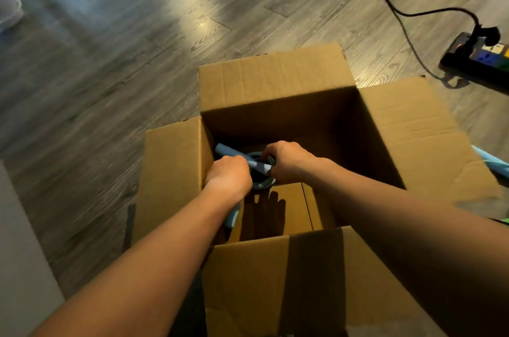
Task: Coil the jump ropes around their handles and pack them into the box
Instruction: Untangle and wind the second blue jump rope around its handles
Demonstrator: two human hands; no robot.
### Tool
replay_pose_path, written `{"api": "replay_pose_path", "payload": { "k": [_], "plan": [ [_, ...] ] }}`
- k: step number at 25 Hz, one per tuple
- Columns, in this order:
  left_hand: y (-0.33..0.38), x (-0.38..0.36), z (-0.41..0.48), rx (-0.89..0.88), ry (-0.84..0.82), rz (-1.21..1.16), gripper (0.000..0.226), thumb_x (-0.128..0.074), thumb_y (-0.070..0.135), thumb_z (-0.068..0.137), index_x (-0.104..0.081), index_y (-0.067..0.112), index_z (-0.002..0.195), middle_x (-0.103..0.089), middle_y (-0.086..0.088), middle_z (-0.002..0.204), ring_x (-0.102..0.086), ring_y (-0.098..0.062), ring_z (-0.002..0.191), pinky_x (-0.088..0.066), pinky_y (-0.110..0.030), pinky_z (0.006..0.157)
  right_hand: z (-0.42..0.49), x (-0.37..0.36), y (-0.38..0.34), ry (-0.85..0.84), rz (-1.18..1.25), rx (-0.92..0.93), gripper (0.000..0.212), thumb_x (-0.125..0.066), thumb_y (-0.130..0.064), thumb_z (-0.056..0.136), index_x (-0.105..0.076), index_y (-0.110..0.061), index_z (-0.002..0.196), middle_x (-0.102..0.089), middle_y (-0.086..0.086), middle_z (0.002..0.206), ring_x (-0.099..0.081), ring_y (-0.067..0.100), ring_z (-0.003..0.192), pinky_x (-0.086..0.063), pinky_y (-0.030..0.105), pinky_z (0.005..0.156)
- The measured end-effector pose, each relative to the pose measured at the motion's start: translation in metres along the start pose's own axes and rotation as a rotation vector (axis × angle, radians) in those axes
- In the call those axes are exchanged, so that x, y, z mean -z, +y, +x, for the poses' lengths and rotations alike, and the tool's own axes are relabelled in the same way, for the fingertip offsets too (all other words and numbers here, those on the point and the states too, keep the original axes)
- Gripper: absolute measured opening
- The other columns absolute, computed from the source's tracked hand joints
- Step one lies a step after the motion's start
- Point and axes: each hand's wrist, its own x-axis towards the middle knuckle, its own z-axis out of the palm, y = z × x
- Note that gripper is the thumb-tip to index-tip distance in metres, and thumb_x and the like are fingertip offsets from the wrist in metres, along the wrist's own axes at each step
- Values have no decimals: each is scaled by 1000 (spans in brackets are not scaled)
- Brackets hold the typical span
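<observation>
**Coil may spring loose as it goes into the box**

The blue jump rope (254,165) sits low inside the box (275,80), at its left side, held between both hands. Its cord is wound into a dark coil (265,185), with one handle (234,154) lying across the top toward the far left. A second handle (232,216) pokes out under the left wrist.

The left hand (228,178) is curled round the near-left of the bundle, and the right hand (289,161) is curled over its right side. Both show only their backs, so I cannot tell whether the fingertips pinch cord or handle.

The main risk is letting go. The coil does not look tied, so stiff cord could unwind once the grip opens and sprawl over the box bottom. The handle under the wrist could also catch the left wall or drag a loop out as the arm lifts.

Another blue rope (491,161) lies on the floor (110,61) by the right flap, and a loose coil would tangle with it once packed. A power strip (476,57) lies far right.
</observation>
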Motion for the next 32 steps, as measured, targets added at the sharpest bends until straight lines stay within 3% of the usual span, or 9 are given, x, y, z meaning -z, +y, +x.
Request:
{"api": "replay_pose_path", "payload": {
  "k": [5, 8, 11, 16, 18, 22, 25, 28, 32],
  "plan": [
    [47, 46, -38, -143, 73, -91, 29, -73, 33, 86, -66, 15, 108, -68, -7, 102, -65, -28, 97, -56, -43, 81, -59, 60, 20, -25, -124, 37, 38, -68, -20, 93, -62, -25, 130, -65, -1, 120, -62, 16, 104, -52, 26, 78],
    [113, 74, -72, -319, 103, -253, 30, -76, 38, 83, -69, 21, 106, -70, -4, 99, -66, -25, 94, -57, -45, 83, -124, 114, 58, 80, -111, 22, 26, -65, -20, 94, -69, -24, 119, -65, -4, 102, -60, 8, 81, -49, 24, 73],
    [193, 74, -118, -490, 71, -361, 30, -78, 38, 81, -69, 22, 106, -70, 0, 96, -66, -21, 91, -58, -42, 83, -194, 148, 118, 237, 30, -54, 12, -66, -20, 93, -71, -26, 102, -70, -1, 93, -63, 7, 65, -47, 15, 54],
    [288, 18, -160, -777, -56, -262, 15, -77, 31, 83, -76, 20, 94, -74, 0, 91, -68, -18, 88, -57, -35, 81, -270, 124, 234, 479, 285, -233, 20, -63, -12, 87, -68, -31, 84, -72, 5, 81, -65, 19, 65, -58, 35, 70],
    [313, -20, -166, -868, -82, -121, 17, -75, 29, 84, -77, 19, 97, -75, -2, 94, -69, -19, 91, -51, -27, 75, -287, 92, 274, 437, 283, -329, 18, -62, -13, 87, -71, -28, 92, -73, 6, 86, -61, 13, 64, -52, 25, 64],
    [319, -94, -151, -792, -103, 238, 35, -64, 20, 92, -55, 9, 124, -59, -14, 123, -59, -34, 112, -48, -39, 84, -294, 30, 318, 162, 372, -429, 18, -60, -15, 93, -71, -22, 105, -74, 13, 98, -67, 17, 64, -59, 31, 65],
    [314, -113, -138, -787, -90, 361, 47, -61, 11, 92, -40, 12, 134, -48, -14, 128, -50, -37, 117, -48, -46, 90, -289, 11, 331, 84, 377, -443, 20, -60, -19, 94, -71, -23, 111, -75, 10, 103, -73, 20, 72, -59, 29, 69],
    [324, -110, -135, -903, -181, 310, 52, -67, 15, 86, -44, 16, 132, -53, -11, 127, -56, -34, 114, -49, -42, 92, -290, 16, 332, 111, 382, -463, 25, -59, -19, 94, -68, -22, 116, -73, 9, 102, -74, 23, 81, -61, 36, 74],
    [344, -61, -168, -995, -373, -123, 45, -74, 9, 83, -59, 16, 124, -67, -7, 113, -65, -21, 100, -55, -36, 88, -322, 50, 318, 155, 289, -390, 36, -70, -14, 82, -58, -27, 113, -62, 3, 98, -62, 22, 83, -51, 28, 65]
  ]
}}
